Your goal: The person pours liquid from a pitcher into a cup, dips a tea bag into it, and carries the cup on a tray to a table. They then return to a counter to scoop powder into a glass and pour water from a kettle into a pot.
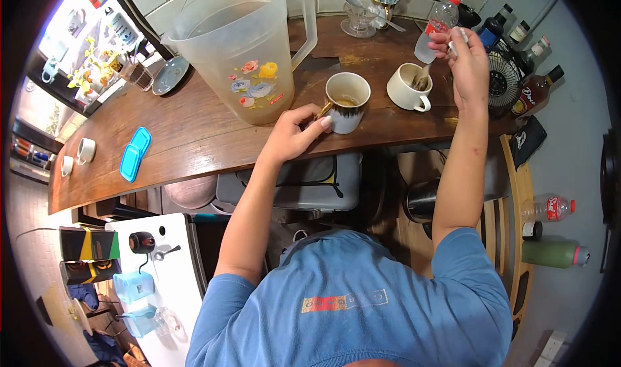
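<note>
My left hand (299, 134) grips the gold handle of a white mug (348, 118) with a dark brushed band and some light brown liquid inside. To its right stands a cream cup (406, 96), its handle towards me. Above that cup my right hand (464, 60) is raised with fingers pinched together. A blurred spoon (422, 79) leans up out of the cup towards these fingers; its upper end is hidden by them. A large frosted plastic pitcher (239, 56) with printed flowers stands behind my left hand.
Behind the right hand stand a plastic bottle (444, 19) with a red cap, several dark bottles (495, 25) and a small fan (502, 79). Cutlery fills a holder (383, 10) at the wall. Blue lids (134, 155) and a grey plate (171, 76) lie left on the wooden counter (194, 137).
</note>
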`<state>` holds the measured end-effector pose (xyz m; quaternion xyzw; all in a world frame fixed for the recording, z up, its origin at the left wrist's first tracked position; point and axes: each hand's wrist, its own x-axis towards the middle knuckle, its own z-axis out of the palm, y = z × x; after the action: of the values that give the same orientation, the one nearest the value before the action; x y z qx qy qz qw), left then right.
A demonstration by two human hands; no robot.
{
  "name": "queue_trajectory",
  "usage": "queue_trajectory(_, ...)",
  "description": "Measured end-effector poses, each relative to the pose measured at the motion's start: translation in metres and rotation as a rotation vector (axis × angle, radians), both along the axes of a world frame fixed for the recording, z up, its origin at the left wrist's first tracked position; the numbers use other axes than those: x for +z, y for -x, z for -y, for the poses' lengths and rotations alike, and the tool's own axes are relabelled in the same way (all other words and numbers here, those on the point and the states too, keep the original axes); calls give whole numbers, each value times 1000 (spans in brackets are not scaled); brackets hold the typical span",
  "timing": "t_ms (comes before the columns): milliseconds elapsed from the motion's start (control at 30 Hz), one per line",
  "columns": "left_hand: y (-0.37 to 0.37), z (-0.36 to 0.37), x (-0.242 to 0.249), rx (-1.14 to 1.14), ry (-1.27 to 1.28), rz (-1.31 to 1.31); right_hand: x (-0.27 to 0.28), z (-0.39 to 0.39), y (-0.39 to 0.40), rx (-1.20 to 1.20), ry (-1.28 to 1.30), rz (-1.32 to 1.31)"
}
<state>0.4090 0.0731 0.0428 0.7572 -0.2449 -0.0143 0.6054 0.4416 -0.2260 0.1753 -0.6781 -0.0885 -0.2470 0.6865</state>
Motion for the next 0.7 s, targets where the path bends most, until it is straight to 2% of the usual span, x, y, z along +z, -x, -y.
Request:
queue_trajectory(67,1,-2,1,-62,76,-71,13,-9,1,-13,19,44)
queue_trajectory(133,0,-3,3,-84,61,-81,29,-18,3,93,-50,189)
queue_trajectory(267,0,-1,7,-100,56,-78,56,-36,7,227,-163,221)
queue_trajectory(367,0,-2,7,-95,43,-72,62,-59,14,217,-262,226)
queue_trajectory(400,0,-1,7,-92,50,-67,60,-67,16,221,-255,229)
queue_trajectory(467,0,-2,6,-89,35,-53,44,-81,19,416,-232,238)
queue_trajectory(700,0,-2,5,-69,47,-29,-14,-99,34,373,-163,69)
